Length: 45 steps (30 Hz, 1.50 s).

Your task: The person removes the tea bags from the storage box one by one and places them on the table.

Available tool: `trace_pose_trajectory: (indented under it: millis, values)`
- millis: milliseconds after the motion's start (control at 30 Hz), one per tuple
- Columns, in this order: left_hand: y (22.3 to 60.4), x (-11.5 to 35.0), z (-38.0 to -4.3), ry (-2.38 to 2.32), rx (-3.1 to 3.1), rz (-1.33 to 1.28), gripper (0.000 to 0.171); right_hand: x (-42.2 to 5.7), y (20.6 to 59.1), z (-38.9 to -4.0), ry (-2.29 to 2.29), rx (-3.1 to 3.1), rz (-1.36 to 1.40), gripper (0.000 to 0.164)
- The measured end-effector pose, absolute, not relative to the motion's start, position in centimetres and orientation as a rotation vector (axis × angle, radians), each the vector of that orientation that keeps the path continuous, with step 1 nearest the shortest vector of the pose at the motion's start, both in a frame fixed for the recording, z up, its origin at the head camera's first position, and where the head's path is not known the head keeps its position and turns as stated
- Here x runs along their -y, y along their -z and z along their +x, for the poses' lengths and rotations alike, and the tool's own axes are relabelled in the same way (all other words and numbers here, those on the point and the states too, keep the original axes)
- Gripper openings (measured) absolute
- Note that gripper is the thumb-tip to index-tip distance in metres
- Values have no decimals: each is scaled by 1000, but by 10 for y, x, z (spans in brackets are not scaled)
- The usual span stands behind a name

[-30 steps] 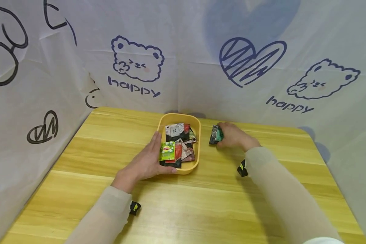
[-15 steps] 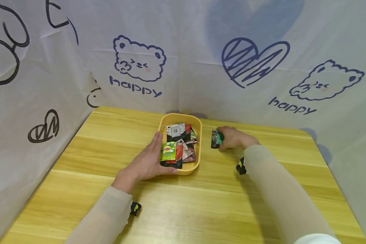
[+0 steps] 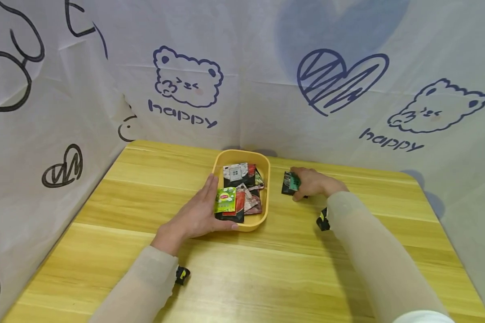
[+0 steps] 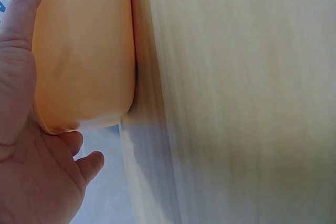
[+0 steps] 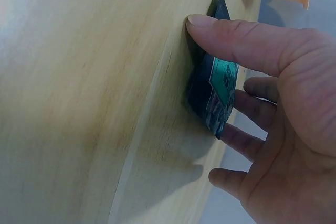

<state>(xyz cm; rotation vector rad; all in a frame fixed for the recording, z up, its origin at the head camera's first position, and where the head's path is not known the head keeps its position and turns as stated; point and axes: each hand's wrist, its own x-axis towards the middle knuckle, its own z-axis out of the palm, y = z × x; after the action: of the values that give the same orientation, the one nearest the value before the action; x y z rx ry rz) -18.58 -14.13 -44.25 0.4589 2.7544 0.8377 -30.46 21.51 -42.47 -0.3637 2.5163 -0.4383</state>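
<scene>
Black-and-green sachet [image 3: 289, 181]: outside the yellow tray [image 3: 268, 190], to its right over the wooden tabletop [image 3: 234, 278], in the pinch of the right hand [image 3: 313, 181]. From left to right: first, the left hand [image 3: 196, 211], braced on the near-left corner of the tray, with fingers straight along the left wall, thumb along the near rim and a wide gap between; presumably a stop against sliding rather than a lifting hold. Next, the tray, set flat toward the far edge of the tabletop, with long sides running away from the wearer; by the look of the layout, within reach of both hands. Inside, overlapping sachets [image 3: 251, 205], loosely heaped: a green-and-yellow Lipton packet [image 3: 225, 200] uppermost at the near left, a white-and-black sachet [image 3: 235, 174] farther back. Beyond the right wall, near but not touching: the black-and-green sachet, between thumb at the near edge and fingertips at the far edge; likely an edge hold suited to a thin packet with little else to grasp. Firmness of the pinch and contact with the wood below: not clear from either view.
</scene>
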Motion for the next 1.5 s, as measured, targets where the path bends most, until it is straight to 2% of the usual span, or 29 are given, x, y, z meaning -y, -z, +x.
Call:
trace_pose_trajectory:
  millis: [467, 667, 900, 1167, 1267, 1500]
  values:
    - [444, 138, -186, -841, -2752, 443, 150, -221, 428, -302, 522, -2509, -380, 106]
    - [443, 137, -187, -855, -2749, 440, 151, -211, 414, -300, 484, -2693, -474, 103]
    - [443, 137, -189, -846, -2761, 432, 153, -168, 388, -287, 403, -2940, -586, 87]
    - [443, 137, -190, -852, -2757, 441, 151, -109, 393, -263, 426, -3026, -744, 74]
    - [443, 138, -190, -853, -2760, 448, 151, -88, 397, -255, 465, -2952, -745, 74]
    - [445, 139, -189, -850, -2774, 484, 150, -57, 414, -245, 413, -2824, -880, 86]
